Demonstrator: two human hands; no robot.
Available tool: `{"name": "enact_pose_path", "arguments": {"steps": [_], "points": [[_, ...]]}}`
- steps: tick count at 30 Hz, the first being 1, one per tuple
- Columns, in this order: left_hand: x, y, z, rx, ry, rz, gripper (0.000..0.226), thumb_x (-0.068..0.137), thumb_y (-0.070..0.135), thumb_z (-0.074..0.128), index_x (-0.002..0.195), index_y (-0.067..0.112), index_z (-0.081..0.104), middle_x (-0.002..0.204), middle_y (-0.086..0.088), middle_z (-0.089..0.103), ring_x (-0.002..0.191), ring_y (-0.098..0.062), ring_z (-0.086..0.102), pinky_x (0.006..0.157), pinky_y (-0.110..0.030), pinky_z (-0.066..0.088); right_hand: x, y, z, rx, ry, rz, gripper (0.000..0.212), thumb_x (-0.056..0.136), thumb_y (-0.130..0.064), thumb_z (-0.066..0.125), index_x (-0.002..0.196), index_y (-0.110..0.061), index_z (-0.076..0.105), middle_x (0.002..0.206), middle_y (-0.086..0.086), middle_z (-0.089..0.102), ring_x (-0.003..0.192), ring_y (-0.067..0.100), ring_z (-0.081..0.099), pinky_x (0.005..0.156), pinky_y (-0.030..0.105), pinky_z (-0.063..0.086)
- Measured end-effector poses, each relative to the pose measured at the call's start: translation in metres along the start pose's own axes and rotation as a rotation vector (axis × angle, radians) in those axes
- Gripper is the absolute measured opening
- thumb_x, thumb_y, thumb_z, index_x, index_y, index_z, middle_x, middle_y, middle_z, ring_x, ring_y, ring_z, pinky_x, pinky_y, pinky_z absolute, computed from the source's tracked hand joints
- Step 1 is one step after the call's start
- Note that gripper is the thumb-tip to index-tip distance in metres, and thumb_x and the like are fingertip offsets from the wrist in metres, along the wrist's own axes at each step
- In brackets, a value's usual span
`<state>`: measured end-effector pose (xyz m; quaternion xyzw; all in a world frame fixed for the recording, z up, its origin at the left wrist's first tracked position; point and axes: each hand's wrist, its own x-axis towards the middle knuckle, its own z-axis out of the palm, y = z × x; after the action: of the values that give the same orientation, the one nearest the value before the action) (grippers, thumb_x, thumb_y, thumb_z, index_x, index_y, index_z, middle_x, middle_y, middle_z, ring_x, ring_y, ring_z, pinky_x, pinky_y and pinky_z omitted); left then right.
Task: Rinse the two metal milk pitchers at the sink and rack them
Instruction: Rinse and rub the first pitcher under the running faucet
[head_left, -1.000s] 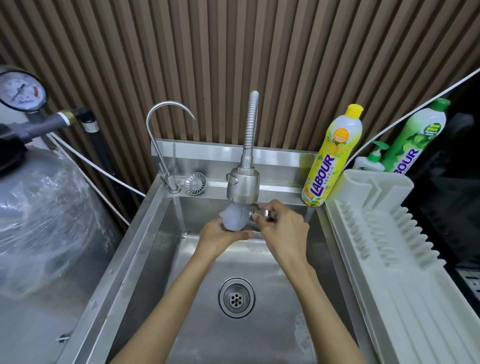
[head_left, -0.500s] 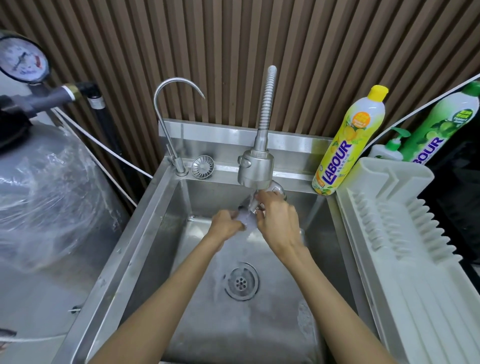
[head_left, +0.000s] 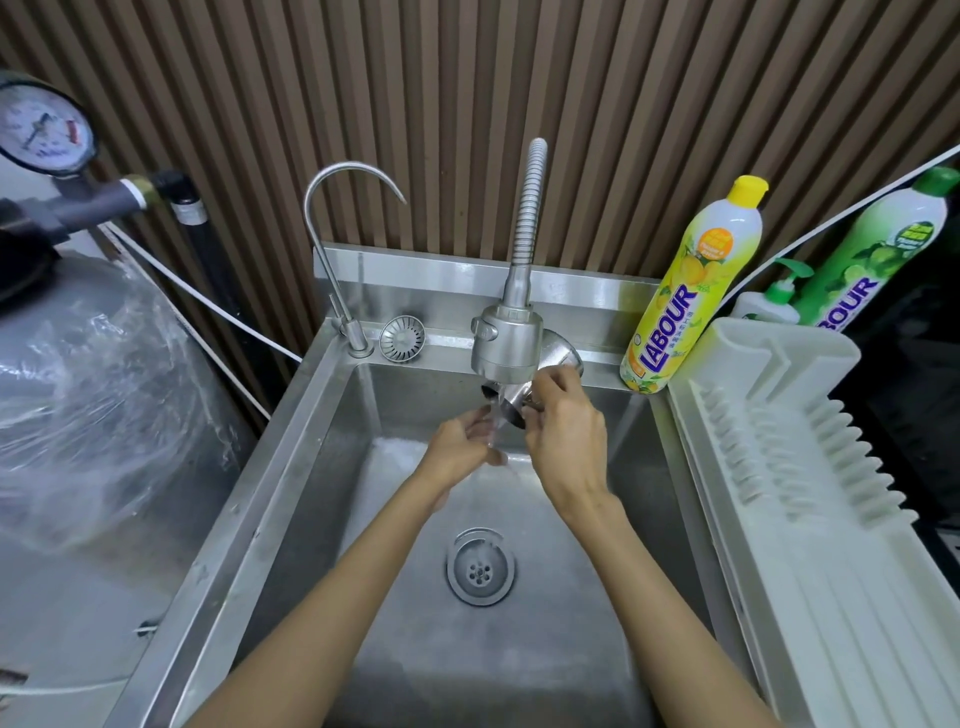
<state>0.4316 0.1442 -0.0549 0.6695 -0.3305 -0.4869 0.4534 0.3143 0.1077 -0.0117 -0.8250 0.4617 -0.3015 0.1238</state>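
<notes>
One metal milk pitcher (head_left: 560, 357) is tilted on its side just under the spray faucet head (head_left: 503, 347), partly hidden behind it. My right hand (head_left: 563, 439) grips the pitcher near its rim, over the back of the steel sink (head_left: 306, 483). Water runs from the faucet past the pitcher's mouth onto my left hand (head_left: 460, 449), which is cupped below with its fingers apart and holds nothing. I see no second pitcher.
A white plastic dish rack (head_left: 831, 545) lies along the sink's right side. Yellow (head_left: 693, 291) and green (head_left: 883, 249) soap bottles stand behind it. On the back ledge are a gooseneck tap (head_left: 335, 306) and a strainer (head_left: 401, 338). The drain (head_left: 480, 566) is mid-basin. A plastic-wrapped tank (head_left: 78, 389) stands left.
Water now runs. My left hand has let go of the pitcher and dropped under the stream, while my right hand has tipped the pitcher up and to the right behind the faucet head.
</notes>
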Motion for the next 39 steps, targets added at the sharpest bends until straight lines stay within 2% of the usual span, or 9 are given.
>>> {"name": "enact_pose_path", "arguments": {"steps": [11, 13, 16, 19, 25, 30, 32, 35, 39], "points": [[-0.021, -0.003, 0.000, -0.209, 0.048, 0.174, 0.054, 0.069, -0.008, 0.073, 0.114, 0.015, 0.056, 0.108, 0.003, 0.066, 0.106, -0.016, 0.059, 0.071, -0.011, 0.049, -0.024, -0.001, -0.009, 0.621, 0.060, 0.375, 0.028, 0.077, -0.010, 0.072, 0.062, -0.010, 0.049, 0.101, -0.010, 0.062, 0.082, -0.001, 0.063, 0.064, 0.002, 0.041], [-0.024, -0.003, -0.001, -0.166, 0.135, 0.254, 0.064, 0.065, 0.009, 0.081, 0.122, 0.018, 0.053, 0.111, 0.004, 0.067, 0.109, -0.015, 0.060, 0.084, -0.020, 0.052, -0.028, -0.005, -0.011, 0.817, 0.004, 0.474, 0.027, 0.078, -0.010, 0.072, 0.063, -0.008, 0.050, 0.102, -0.012, 0.065, 0.082, -0.015, 0.062, 0.071, 0.004, 0.044], [-0.032, 0.006, -0.007, 0.023, 0.244, 0.409, 0.090, 0.057, 0.029, 0.085, 0.134, 0.032, 0.040, 0.127, 0.019, 0.055, 0.120, -0.002, 0.051, 0.101, -0.018, 0.040, -0.029, -0.006, -0.013, 1.116, -0.022, 0.565, 0.027, 0.081, -0.010, 0.069, 0.062, -0.010, 0.051, 0.108, 0.000, 0.069, 0.098, 0.010, 0.068, 0.089, 0.029, 0.054], [-0.044, 0.023, -0.014, 0.147, 0.319, 0.517, 0.102, 0.058, 0.021, 0.088, 0.139, 0.031, 0.027, 0.129, 0.031, 0.034, 0.125, 0.006, 0.034, 0.095, 0.004, 0.024, -0.027, -0.008, -0.024, 1.278, -0.067, 0.647, 0.024, 0.086, -0.012, 0.064, 0.068, -0.009, 0.048, 0.096, 0.019, 0.067, 0.096, 0.036, 0.067, 0.082, 0.029, 0.057], [-0.060, 0.026, -0.009, 0.251, 0.344, 0.503, 0.077, 0.047, 0.066, 0.074, 0.114, 0.034, 0.058, 0.100, 0.017, 0.066, 0.093, 0.008, 0.058, 0.079, -0.001, 0.041, -0.024, -0.005, -0.042, 1.060, -0.070, 0.676, 0.025, 0.085, -0.018, 0.066, 0.071, -0.008, 0.049, 0.078, 0.011, 0.066, 0.063, 0.031, 0.067, 0.056, 0.025, 0.058], [-0.051, 0.010, 0.005, 0.123, 0.223, 0.354, 0.058, 0.043, 0.048, 0.088, 0.093, 0.037, 0.061, 0.088, 0.016, 0.070, 0.089, -0.002, 0.066, 0.074, -0.008, 0.048, -0.027, 0.005, -0.044, 0.622, -0.036, 0.530, 0.024, 0.076, -0.031, 0.073, 0.064, -0.025, 0.052, 0.077, 0.001, 0.065, 0.071, 0.023, 0.066, 0.072, 0.040, 0.058], [-0.041, 0.007, 0.008, -0.006, 0.218, 0.322, 0.064, 0.042, 0.032, 0.093, 0.099, 0.022, 0.063, 0.094, 0.003, 0.073, 0.092, -0.016, 0.068, 0.081, -0.020, 0.053, -0.028, -0.001, -0.041, 0.585, -0.012, 0.449, 0.026, 0.078, -0.023, 0.071, 0.063, -0.024, 0.050, 0.092, -0.008, 0.071, 0.082, 0.011, 0.067, 0.075, 0.022, 0.052], [-0.036, 0.016, 0.009, -0.099, 0.305, 0.389, 0.060, 0.052, 0.005, 0.089, 0.104, 0.019, 0.061, 0.099, 0.000, 0.071, 0.093, -0.015, 0.068, 0.078, -0.020, 0.053, -0.024, -0.012, -0.034, 0.728, 0.021, 0.421, 0.017, 0.083, -0.009, 0.066, 0.073, -0.008, 0.053, 0.106, -0.012, 0.068, 0.081, -0.010, 0.063, 0.069, 0.001, 0.043], [-0.040, 0.035, 0.000, 0.027, 0.449, 0.593, 0.086, 0.057, -0.002, 0.084, 0.111, 0.050, 0.044, 0.114, 0.029, 0.052, 0.106, 0.014, 0.052, 0.089, -0.005, 0.039, -0.017, -0.013, -0.020, 1.064, -0.018, 0.461, 0.020, 0.085, -0.007, 0.064, 0.074, -0.005, 0.047, 0.111, -0.011, 0.068, 0.100, -0.004, 0.063, 0.088, 0.017, 0.049]]}}
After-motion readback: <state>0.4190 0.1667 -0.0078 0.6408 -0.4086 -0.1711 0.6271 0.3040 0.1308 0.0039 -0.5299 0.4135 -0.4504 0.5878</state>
